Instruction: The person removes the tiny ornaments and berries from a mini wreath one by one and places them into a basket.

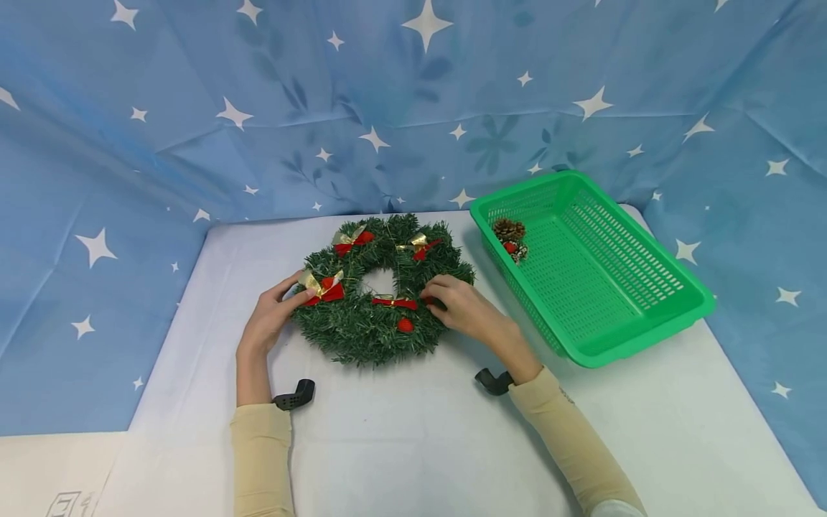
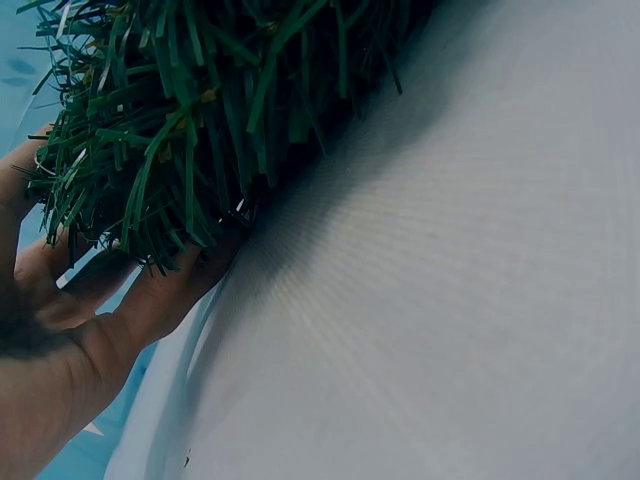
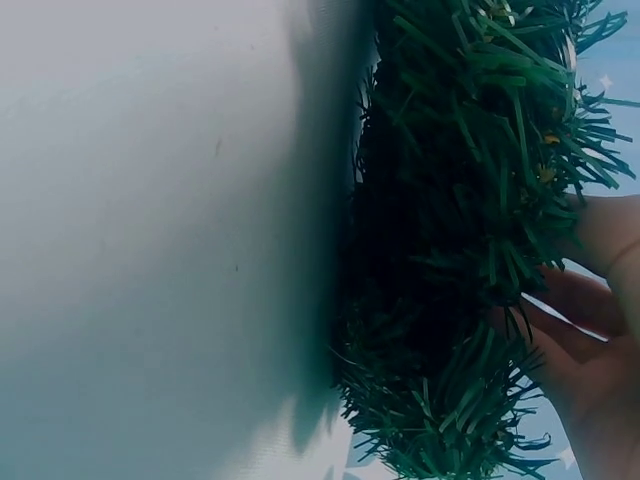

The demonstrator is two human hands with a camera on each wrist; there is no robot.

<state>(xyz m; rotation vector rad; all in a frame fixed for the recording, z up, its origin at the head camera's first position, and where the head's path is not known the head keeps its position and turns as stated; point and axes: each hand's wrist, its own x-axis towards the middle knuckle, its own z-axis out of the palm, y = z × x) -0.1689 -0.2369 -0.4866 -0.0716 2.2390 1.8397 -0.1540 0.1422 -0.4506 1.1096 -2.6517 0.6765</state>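
A green wreath (image 1: 362, 337) lies on the white table, trimmed with several red and gold bows and small red balls. My left hand (image 1: 268, 316) grips its left edge, thumb on top beside a red bow with gold ribbon (image 1: 331, 291). Green needles cover part of the fingers of my left hand (image 2: 110, 310) in the left wrist view. On the wreath's right side, my right hand (image 1: 468, 309) pinches a small red ornament (image 1: 428, 300) mostly hidden by the fingers. Nearby sit another red bow (image 1: 403, 304) and a red ball (image 1: 405, 325).
To the right stands a green plastic basket (image 1: 672, 316). Inside, near its left wall, lie a pinecone (image 1: 509, 230) and a red ball decoration (image 1: 510, 247). Behind the white table (image 1: 388, 445) hangs a blue curtain (image 1: 388, 93) with white stars.
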